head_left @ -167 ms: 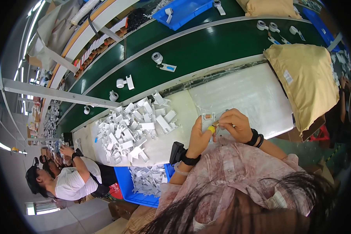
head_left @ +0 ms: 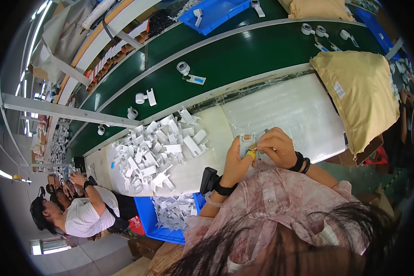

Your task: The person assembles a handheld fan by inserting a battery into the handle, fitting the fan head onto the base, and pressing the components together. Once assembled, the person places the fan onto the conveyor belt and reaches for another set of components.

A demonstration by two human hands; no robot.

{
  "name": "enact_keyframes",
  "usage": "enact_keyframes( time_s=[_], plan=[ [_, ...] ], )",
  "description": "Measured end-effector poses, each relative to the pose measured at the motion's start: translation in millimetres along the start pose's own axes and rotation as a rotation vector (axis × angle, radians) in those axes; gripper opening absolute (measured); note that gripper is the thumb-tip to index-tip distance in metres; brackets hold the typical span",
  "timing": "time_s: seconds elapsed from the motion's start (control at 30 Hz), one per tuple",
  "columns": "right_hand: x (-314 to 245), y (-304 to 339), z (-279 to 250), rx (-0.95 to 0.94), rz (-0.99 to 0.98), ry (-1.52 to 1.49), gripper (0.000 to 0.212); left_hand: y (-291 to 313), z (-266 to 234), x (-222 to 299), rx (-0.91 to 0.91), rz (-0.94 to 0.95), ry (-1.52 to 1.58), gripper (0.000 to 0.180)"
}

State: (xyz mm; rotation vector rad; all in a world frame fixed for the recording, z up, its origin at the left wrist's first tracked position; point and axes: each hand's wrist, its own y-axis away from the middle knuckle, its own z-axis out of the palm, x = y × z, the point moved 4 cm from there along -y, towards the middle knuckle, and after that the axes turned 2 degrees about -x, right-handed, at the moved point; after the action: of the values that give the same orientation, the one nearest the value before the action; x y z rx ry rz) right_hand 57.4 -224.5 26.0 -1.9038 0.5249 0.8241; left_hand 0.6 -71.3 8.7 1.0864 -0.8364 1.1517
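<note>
My left hand (head_left: 236, 164) is closed around a small white plastic housing (head_left: 248, 136), which has a copper-coloured part inside its open frame. Something yellow wraps or lies at the left thumb tip, with a bit of blue beside it. My right hand (head_left: 279, 148) pinches at the housing's near right side, thumb and fingertips together. A small brownish piece shows between its fingertips, too small to name. Both hands meet over the near edge of the white-covered table (head_left: 285, 108). To their left spreads a heap of white plastic housings (head_left: 154, 149).
Beyond the table runs a green conveyor belt (head_left: 234, 60), carrying white round-headed assemblies (head_left: 183, 69) and a blue tray (head_left: 211, 16). A yellow-brown bag (head_left: 359, 92) lies at right. Below the heap stands a blue bin (head_left: 147, 216) of white parts. Another person (head_left: 85, 216) works at left.
Items on the belt have shifted slightly left. My left thumb and the yellow bit have moved a little right and down; both hands stay at the housing.
</note>
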Motion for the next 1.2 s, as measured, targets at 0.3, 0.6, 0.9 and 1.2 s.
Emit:
enact_keyframes(
  time_s=[0.3,0.6,0.9,1.2],
  plan=[
    [-0.2,3.1,4.3,0.031,-0.036,0.028,0.022,3.7,6.1,7.6,0.011,0.034,-0.212,0.043],
    [0.0,4.0,6.6,0.059,-0.032,0.05,0.021,5.7,7.1,9.7,0.026,0.071,-0.318,0.04],
    [1.2,4.1,5.4,0.039,-0.025,0.059,0.021,7.8,6.9,11.9,0.005,0.117,-0.217,0.032],
    [1.4,2.0,4.9,0.019,-0.01,0.066,0.022,8.6,6.8,6.4,0.024,0.09,-0.32,0.029]
  ],
)
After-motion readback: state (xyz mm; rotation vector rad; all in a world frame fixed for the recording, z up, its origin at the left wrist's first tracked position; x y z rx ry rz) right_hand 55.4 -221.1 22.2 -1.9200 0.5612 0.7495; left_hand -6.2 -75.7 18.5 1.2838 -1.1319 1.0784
